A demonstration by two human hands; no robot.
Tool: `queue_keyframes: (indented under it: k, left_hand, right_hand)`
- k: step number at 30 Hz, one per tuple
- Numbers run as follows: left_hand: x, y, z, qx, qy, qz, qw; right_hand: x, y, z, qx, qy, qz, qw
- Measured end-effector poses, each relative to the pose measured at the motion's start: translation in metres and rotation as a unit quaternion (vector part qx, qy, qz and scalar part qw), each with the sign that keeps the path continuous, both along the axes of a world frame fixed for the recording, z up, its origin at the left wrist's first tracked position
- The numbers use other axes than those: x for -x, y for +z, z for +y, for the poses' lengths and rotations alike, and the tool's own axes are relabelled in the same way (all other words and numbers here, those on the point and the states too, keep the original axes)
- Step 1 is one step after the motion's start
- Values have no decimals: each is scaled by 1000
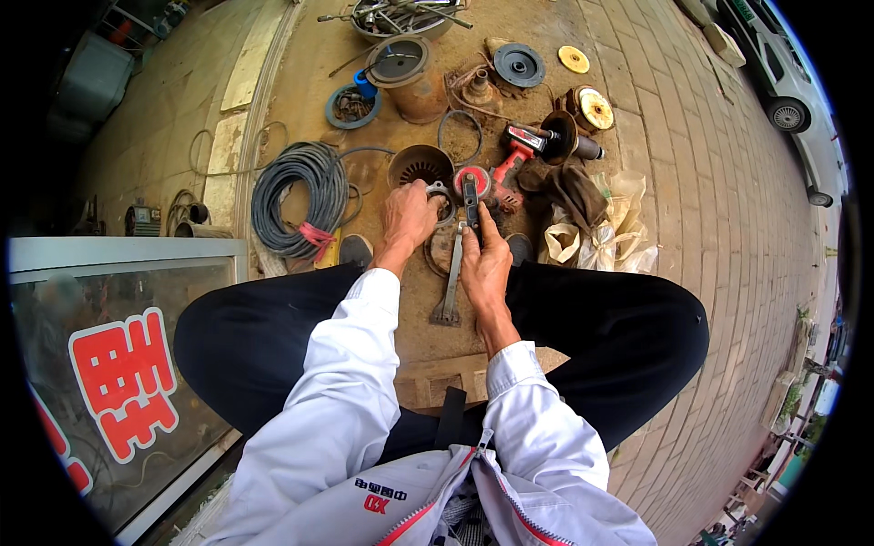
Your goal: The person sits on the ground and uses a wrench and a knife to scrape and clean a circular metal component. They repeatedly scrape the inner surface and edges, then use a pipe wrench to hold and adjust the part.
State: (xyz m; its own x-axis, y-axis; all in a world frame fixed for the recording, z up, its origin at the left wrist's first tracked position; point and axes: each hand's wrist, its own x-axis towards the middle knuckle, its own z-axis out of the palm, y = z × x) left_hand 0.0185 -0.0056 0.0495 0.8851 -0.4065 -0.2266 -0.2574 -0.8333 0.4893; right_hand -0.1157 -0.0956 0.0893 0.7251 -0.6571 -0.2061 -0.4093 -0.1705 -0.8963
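Both of my hands work low between my knees. My left hand (409, 219) is closed on the edge of a small grey metal ring (444, 207). Just right of it, my right hand (486, 262) grips a dark narrow tool with holes along it (471, 198), the index finger lying along its side. Under the right thumb runs a flat metal bar with a wider end (448, 296); whether the hand also holds it I cannot tell. Ahead sits a rusty slotted cup-shaped housing (421, 167). A red and black cordless power tool (512, 168) lies at the right, beside a red disc (472, 182).
A coil of grey cable (299, 200) lies at the left. Farther off stand a rusty cylinder (419, 96), a blue bowl (353, 107), a basin of tools (405, 20) and a black round plate (519, 65). Plastic bags (619, 223) lie right; a glass door (127, 364) stands left.
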Motion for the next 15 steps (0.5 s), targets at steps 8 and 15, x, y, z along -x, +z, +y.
queue_keyframes:
  k: [8, 15]
  left_hand:
    - [22, -10, 1, 29, 183, 32, 982]
    - [22, -35, 14, 227, 349, 204, 886]
  right_hand:
    - [4, -2, 2, -12, 24, -31, 999]
    - [12, 4, 2, -54, 54, -4, 997]
